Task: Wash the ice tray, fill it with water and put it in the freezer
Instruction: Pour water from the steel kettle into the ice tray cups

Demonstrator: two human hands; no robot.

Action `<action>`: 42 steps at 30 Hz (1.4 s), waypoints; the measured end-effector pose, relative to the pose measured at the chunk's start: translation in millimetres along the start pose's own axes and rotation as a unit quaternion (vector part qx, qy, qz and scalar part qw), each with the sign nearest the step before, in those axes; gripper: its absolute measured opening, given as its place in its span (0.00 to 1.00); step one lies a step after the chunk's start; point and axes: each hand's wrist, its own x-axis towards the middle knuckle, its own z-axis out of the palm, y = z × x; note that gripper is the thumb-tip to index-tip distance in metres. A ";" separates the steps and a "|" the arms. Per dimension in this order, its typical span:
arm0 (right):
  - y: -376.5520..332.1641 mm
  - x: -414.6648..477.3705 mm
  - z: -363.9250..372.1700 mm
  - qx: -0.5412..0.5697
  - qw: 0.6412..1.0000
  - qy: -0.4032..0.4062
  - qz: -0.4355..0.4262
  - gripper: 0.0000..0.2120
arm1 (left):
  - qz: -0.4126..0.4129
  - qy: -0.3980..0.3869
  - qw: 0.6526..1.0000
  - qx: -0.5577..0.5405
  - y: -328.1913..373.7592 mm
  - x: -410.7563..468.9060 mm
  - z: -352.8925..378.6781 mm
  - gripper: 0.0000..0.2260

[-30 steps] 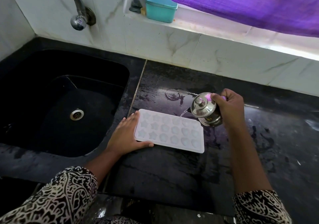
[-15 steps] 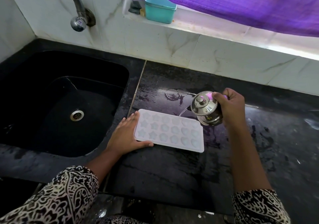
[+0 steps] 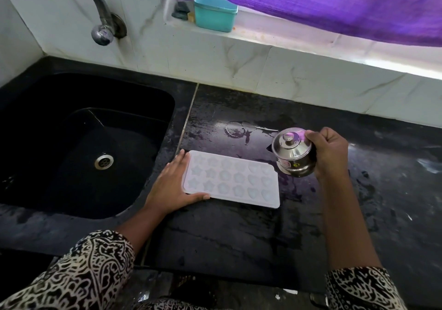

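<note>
Right hand (image 3: 331, 153) levelled gripped pot (image 3: 293, 153); left hand (image 3: 171, 185) touches tray (image 3: 230, 178).

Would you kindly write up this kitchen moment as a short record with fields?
Tray: white plastic ice tray with star and heart moulds, flat on the wet black stone counter, right of the black sink.
Left hand: flat against the tray's left end, thumb along its near edge.
Right hand: fingers curled round a small lidded steel pot by the tray's far right corner.
Pouring: no stream visible.
Sill: teal plastic box.
</note>
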 end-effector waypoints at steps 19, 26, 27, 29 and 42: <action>0.5 -6.5 0.3 -0.105 0.992 -0.015 -0.062 0.18 | -0.019 0.000 1.000 0.021 0.2 0.1 2.1 0.62; -0.3 -2.9 -0.9 -0.108 0.991 -0.016 -0.078 0.19 | -0.021 0.001 1.000 0.015 1.1 -0.3 1.2 0.62; -0.3 -1.9 -1.3 -0.112 0.990 -0.018 -0.080 0.19 | -0.020 0.001 1.000 0.017 1.2 -0.4 1.1 0.62; -0.8 -0.5 -2.0 -0.116 0.989 -0.019 -0.085 0.18 | -0.019 0.001 1.000 0.018 1.2 -0.4 1.2 0.62; -2.0 4.2 -2.8 -0.112 0.989 -0.028 -0.090 0.17 | -0.025 0.002 1.000 0.016 1.5 -0.3 1.7 0.63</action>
